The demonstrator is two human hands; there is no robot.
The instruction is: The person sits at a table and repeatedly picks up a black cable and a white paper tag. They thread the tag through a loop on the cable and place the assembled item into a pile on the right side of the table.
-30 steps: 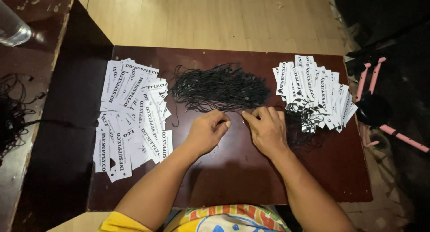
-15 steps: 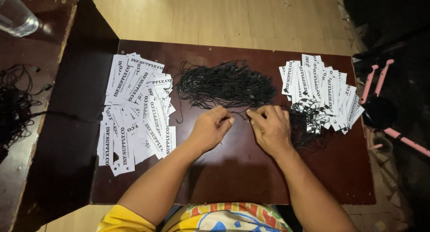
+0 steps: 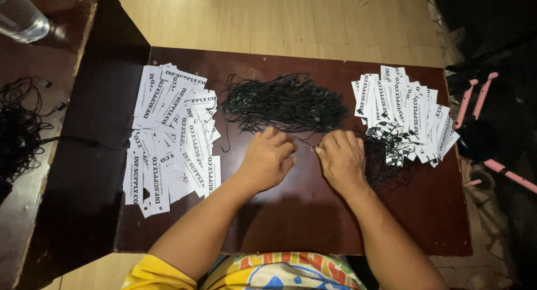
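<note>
Nearest the camera, a yellow patterned shirt (image 3: 279,273) and two bare forearms reaching onto a dark brown table (image 3: 291,223). Left hand (image 3: 267,158) rests knuckles-up with fingers curled in; right hand (image 3: 341,158) likewise, thumb and forefinger pinched narrow at its inner edge — probably on a thin black cord, but the cord itself is too fine to confirm, so what either hand grips cannot be told. Risk, as a judgement: the black string pile (image 3: 285,105) lies just beyond both hands, nearly touching the fingertips, and it is loose and matted — pulling one strand could drag a clump along or knot it. A second tangle, the strung tags (image 3: 386,150), lies right beside the right hand, so a sweep of that wrist could snag it. Left tag stack (image 3: 170,130), white printed cards fanned out, lies well apart from the left hand; right tag stack (image 3: 405,108) sits beyond the right hand. Far left, a side table (image 3: 33,60) with more black cords (image 3: 19,130) and a clear bottle (image 3: 22,18); far right, a pink-framed object (image 3: 481,127) on the floor.
</note>
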